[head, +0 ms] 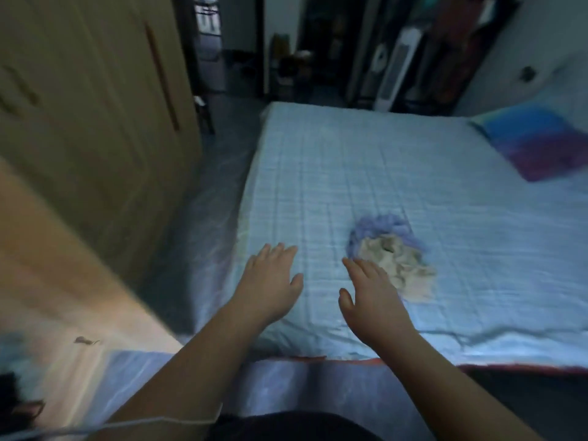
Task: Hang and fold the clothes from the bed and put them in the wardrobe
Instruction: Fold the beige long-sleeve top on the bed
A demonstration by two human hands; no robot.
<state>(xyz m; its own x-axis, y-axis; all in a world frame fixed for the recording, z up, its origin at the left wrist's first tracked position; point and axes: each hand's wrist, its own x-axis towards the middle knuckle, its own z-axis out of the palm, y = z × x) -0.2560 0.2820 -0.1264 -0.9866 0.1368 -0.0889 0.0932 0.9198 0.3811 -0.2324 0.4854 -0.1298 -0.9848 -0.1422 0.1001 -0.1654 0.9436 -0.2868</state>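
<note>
A small crumpled heap of clothes lies on the bed [318, 173], which has a pale blue sheet: a beige garment [401, 265] on top of a lilac one [378, 227]. My right hand [372, 291] hovers with straight fingers just left of the beige garment, its fingertips near the heap's edge. My left hand [270, 275] is spread flat over the sheet further left, holding nothing. The wooden wardrobe [95, 122] stands at the left with its doors closed. The picture is blurred.
A blue and purple pillow [541, 141] lies at the bed's far right. A narrow strip of grey floor [206, 198] runs between wardrobe and bed. A white tower fan [394, 71] and dark shelving stand beyond the bed's far end, by a doorway.
</note>
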